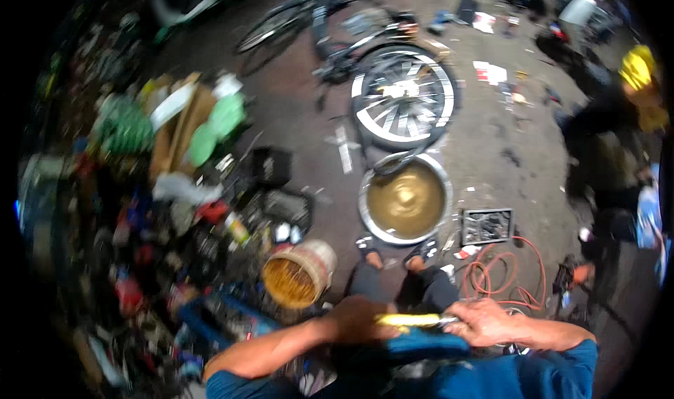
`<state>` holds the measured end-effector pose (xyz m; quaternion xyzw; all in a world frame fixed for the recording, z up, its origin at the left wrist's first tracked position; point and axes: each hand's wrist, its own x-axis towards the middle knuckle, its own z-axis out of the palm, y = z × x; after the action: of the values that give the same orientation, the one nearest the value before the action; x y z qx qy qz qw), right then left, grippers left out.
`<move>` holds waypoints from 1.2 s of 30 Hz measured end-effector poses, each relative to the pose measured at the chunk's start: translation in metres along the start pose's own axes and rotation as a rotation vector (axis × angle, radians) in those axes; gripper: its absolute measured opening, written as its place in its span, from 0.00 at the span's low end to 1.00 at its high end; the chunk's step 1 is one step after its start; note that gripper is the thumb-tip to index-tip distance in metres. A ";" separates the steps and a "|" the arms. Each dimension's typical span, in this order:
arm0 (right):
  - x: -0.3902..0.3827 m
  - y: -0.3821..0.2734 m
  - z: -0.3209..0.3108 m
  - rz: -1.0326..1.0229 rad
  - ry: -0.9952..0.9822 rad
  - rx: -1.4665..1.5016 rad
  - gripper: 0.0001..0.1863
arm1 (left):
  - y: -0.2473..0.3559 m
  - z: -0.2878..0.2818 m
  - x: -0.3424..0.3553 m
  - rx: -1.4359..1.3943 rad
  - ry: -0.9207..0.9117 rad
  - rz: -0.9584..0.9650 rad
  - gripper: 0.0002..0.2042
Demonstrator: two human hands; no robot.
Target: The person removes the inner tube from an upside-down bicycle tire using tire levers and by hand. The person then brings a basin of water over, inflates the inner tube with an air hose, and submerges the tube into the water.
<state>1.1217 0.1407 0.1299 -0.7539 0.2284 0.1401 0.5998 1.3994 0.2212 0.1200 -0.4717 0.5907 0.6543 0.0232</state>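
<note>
In front of my body both hands meet at a slim yellow, tube-like thing (411, 320) with a silvery end; blur hides its exact kind. My left hand (361, 319) is closed around its left end. The fingers of my right hand (481, 322) pinch the silvery end. Beyond my feet stands a round metal basin (448, 195) of murky brown water. Past it a bicycle wheel with its tyre (449, 97) lies flat on the floor, and a dark rubber tube (404, 161) droops over the basin's far rim.
A whitish bucket (324, 258) with yellowish-brown contents leans left of my feet. To the right are a tray of small parts (487, 227) and a coiled orange hose (509, 286). A bicycle (319, 27) lies farther off. Clutter fills the left side; a person in a yellow cap (637, 67) is at right.
</note>
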 end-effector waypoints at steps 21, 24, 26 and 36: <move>0.152 -0.204 0.093 -0.370 -0.470 -0.389 0.19 | -0.032 0.150 -0.265 -1.008 0.853 -0.215 0.11; 0.179 -0.214 0.102 -0.323 -0.483 -0.376 0.22 | -0.063 0.139 -0.282 -1.162 0.799 -0.301 0.11; 0.184 -0.210 0.100 -0.334 -0.459 -0.325 0.21 | -0.073 0.135 -0.286 -1.128 0.779 -0.280 0.12; 0.173 -0.207 0.090 -0.461 -0.548 -0.311 0.12 | -0.051 0.128 -0.258 -0.915 0.722 -0.261 0.13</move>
<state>1.3819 0.2338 0.1985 -0.8021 -0.1399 0.2308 0.5328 1.4965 0.4743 0.2294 -0.6952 0.1566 0.6322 -0.3042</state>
